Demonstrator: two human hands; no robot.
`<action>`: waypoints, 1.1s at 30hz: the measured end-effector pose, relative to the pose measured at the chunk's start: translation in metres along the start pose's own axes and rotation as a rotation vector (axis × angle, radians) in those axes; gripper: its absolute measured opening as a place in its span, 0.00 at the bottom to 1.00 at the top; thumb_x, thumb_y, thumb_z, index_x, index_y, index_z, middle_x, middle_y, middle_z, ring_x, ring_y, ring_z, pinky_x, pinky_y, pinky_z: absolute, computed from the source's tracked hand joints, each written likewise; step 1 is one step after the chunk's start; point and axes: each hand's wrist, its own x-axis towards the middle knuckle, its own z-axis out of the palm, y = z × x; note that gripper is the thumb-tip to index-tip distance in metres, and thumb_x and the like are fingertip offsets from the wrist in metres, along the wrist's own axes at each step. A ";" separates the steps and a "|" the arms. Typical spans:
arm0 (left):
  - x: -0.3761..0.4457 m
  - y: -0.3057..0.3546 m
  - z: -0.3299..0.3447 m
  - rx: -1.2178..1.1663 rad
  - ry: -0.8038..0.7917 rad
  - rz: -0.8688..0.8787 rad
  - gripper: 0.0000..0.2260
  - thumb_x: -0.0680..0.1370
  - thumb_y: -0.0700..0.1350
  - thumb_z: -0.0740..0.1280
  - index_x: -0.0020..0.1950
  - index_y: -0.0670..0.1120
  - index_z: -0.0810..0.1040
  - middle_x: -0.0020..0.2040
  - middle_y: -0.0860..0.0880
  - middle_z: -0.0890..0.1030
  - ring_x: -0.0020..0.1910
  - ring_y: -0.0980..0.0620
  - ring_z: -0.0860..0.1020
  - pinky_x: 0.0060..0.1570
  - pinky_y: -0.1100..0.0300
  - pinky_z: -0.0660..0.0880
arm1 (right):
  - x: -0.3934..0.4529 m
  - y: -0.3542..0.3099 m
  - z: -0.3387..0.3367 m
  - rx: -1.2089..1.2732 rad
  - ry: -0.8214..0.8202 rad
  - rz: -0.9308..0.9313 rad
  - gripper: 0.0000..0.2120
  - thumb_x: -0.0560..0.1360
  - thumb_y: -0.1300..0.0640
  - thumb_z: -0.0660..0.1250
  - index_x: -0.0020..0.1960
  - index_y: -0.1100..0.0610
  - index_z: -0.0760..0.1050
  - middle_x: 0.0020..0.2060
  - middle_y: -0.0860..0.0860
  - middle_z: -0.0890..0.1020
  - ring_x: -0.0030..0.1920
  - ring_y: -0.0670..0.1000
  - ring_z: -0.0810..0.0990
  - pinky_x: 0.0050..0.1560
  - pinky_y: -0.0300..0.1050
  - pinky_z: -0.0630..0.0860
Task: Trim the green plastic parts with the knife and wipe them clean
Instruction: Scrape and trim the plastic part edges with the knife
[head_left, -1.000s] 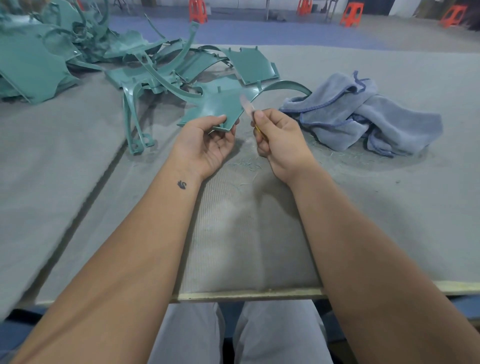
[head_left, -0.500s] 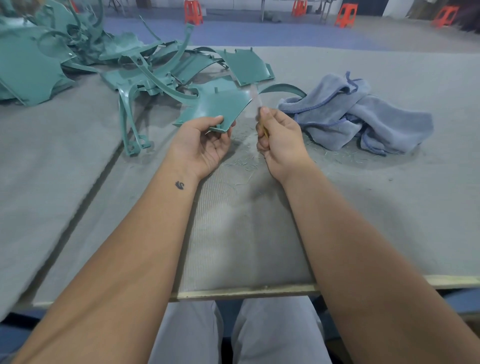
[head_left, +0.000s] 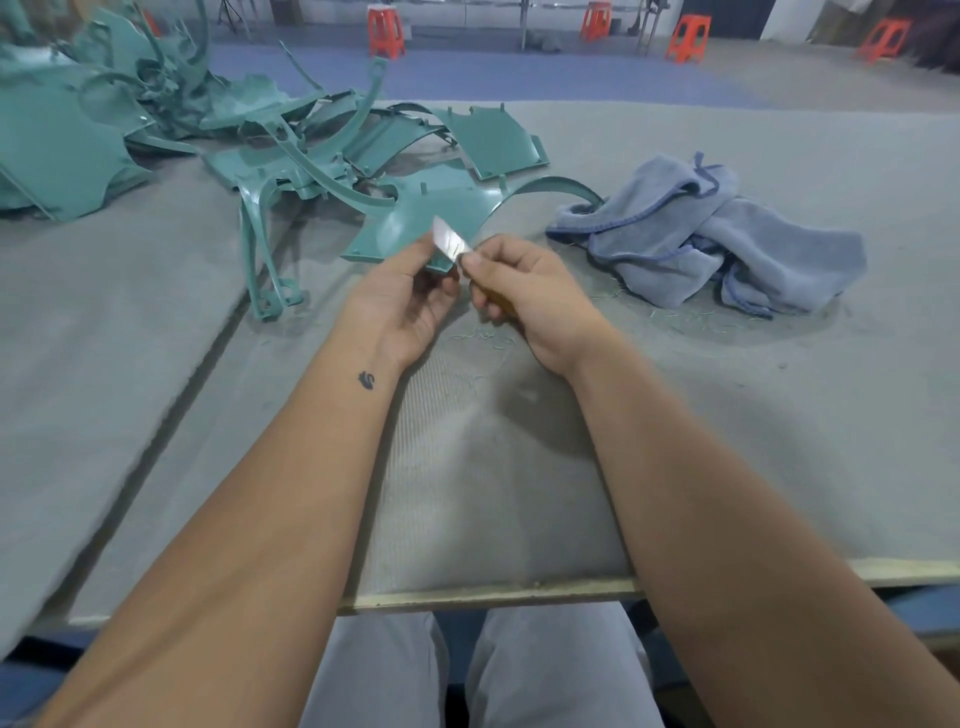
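knife handle mostly hidden in right hand; green parts pile cropped left

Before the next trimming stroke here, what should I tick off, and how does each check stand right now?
1. Left hand grips the green part at its near edge: ok.
2. Right hand holds the knife: ok.
3. Blade lies against the part's edge: cannot tell.
4. Left fingers clear of the blade's path: not ok, thumb right beside the blade.
5. Blue cloth lies close for wiping: ok.
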 end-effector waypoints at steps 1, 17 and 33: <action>0.001 -0.001 0.000 0.008 0.010 0.015 0.08 0.78 0.37 0.67 0.38 0.39 0.76 0.31 0.45 0.76 0.27 0.55 0.74 0.27 0.70 0.74 | 0.000 0.000 0.002 -0.042 -0.006 -0.002 0.10 0.78 0.59 0.66 0.38 0.55 0.75 0.26 0.49 0.75 0.26 0.46 0.68 0.29 0.36 0.64; 0.006 0.000 0.000 -0.031 0.077 -0.045 0.06 0.80 0.36 0.59 0.43 0.40 0.72 0.27 0.47 0.77 0.21 0.59 0.71 0.18 0.69 0.62 | 0.013 -0.002 0.006 0.005 0.210 0.065 0.18 0.79 0.56 0.65 0.30 0.52 0.72 0.22 0.46 0.69 0.25 0.45 0.62 0.26 0.37 0.58; 0.010 -0.004 0.003 -0.065 0.157 0.053 0.07 0.79 0.36 0.66 0.41 0.40 0.77 0.27 0.48 0.81 0.26 0.56 0.80 0.29 0.66 0.78 | -0.001 -0.005 0.016 -0.191 0.140 0.002 0.20 0.79 0.57 0.65 0.29 0.58 0.70 0.19 0.48 0.68 0.23 0.45 0.62 0.26 0.36 0.60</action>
